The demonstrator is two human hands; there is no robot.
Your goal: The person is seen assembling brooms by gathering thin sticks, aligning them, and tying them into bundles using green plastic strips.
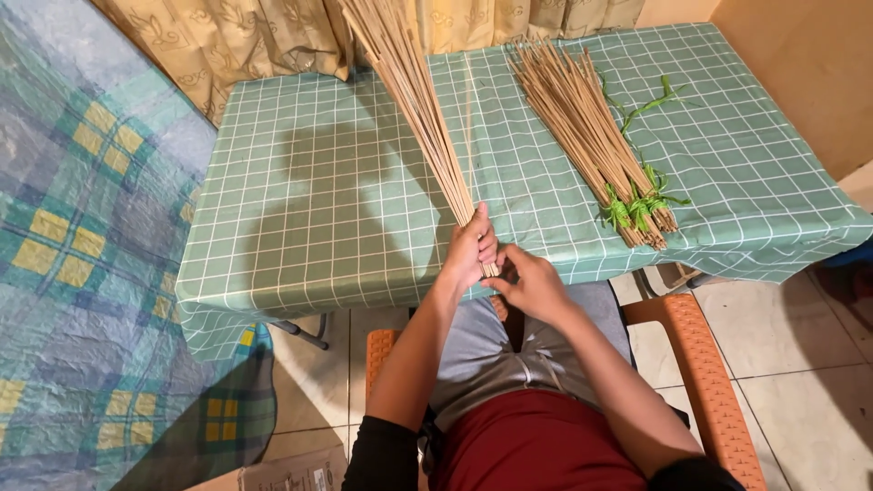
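Left hand: the left hand is wrapping closed around the lower end of a bundle of thin tan sticks, which is slanting up and away from it across the table.
Right hand: the right hand, just beside the left, is pinching the stick ends poking out beneath that fist.
Step in hand: seemingly evening up the bundle's butt ends; a firm grip and level ends look needed next.
Farther right of the hands: a second bundle of sticks, tied with green strips, is lying on the green checked tablecloth.
Under the person: an orange chair.
Hard to see: the held bundle's top is running out of view; fingertips are hiding its ends.
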